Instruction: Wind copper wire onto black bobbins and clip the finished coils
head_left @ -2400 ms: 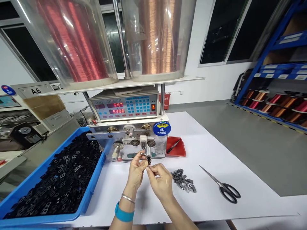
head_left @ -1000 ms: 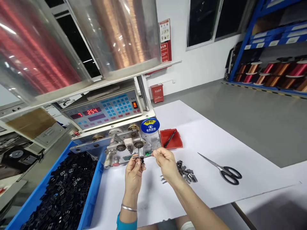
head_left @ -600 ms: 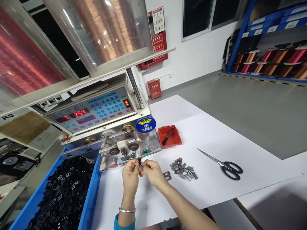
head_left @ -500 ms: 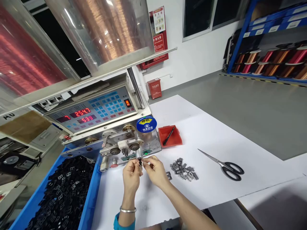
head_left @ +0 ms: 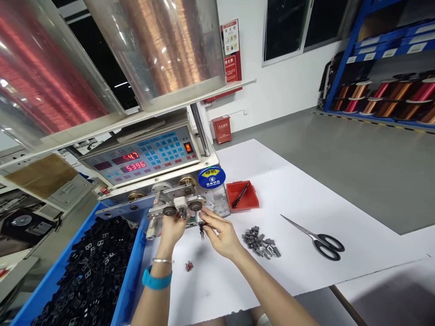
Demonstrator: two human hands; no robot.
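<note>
A small black bobbin [head_left: 201,230] sits on the spindle [head_left: 198,217] at the front of a coil winding machine. My right hand [head_left: 220,233] is closed at the spindle from the right, thumb and forefinger against the bobbin. To the left, my left hand [head_left: 173,230] reaches under the machine's guide wheels [head_left: 169,211], and its fingers are hidden there. On the white table below lies a small part wound with red wire [head_left: 189,266]. A pile of grey-black parts [head_left: 260,242] rests to the right of my right hand.
A blue bin [head_left: 127,280] full of black plastic pieces stands at the left. Right of the machine is a red tray [head_left: 251,203] with a black pen [head_left: 240,195]. Scissors [head_left: 316,237] lie farther right, blades pointing away. Clear cylinders with copper wire [head_left: 166,45] stand above the control panel [head_left: 149,156].
My left hand has moved from the spindle leftward under the guide wheels. The red-wound part now shows on the table. The panel's digits have changed. My right hand stays by the spindle.
</note>
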